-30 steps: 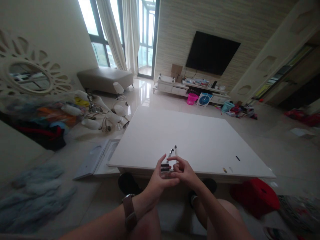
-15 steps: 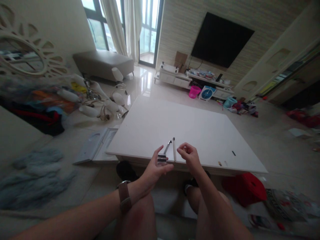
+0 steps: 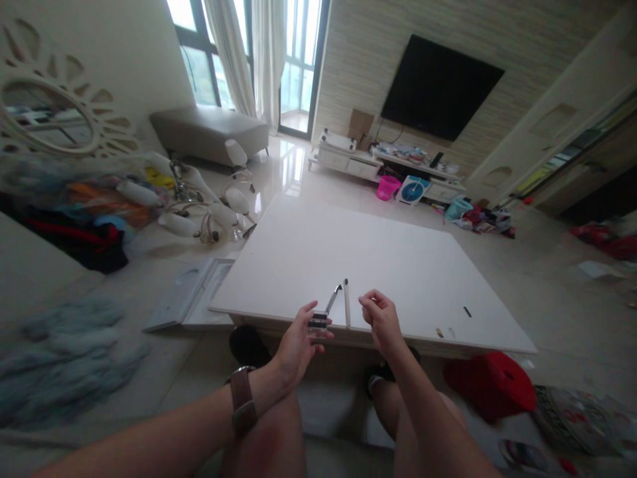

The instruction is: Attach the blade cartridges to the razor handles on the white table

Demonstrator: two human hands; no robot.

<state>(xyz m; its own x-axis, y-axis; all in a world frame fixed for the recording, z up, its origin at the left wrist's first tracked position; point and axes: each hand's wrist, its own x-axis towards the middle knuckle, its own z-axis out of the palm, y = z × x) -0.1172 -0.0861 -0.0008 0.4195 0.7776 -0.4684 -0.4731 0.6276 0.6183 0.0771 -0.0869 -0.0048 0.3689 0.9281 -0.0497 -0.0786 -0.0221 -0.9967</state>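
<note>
My left hand has its fingers curled round a small clear case with dark bands across it, held at the table's near edge. My right hand is closed in a pinch to the right of it, just above the white tabletop. Whatever is between those fingertips, if anything, is too small to make out. On the tabletop between the hands lie a silver-handled tool with a dark tip and a slim pale stick with a dark head.
Toward the right of the tabletop lie a short black strip and a small brown piece. A red stool-like object stands by the near right edge. An open white box and a chandelier are on the floor at left.
My left hand has shifted slightly left and down with the case, and its fingers have moved round it. My right hand stays pinched, a little farther right. The view has tilted slightly.
</note>
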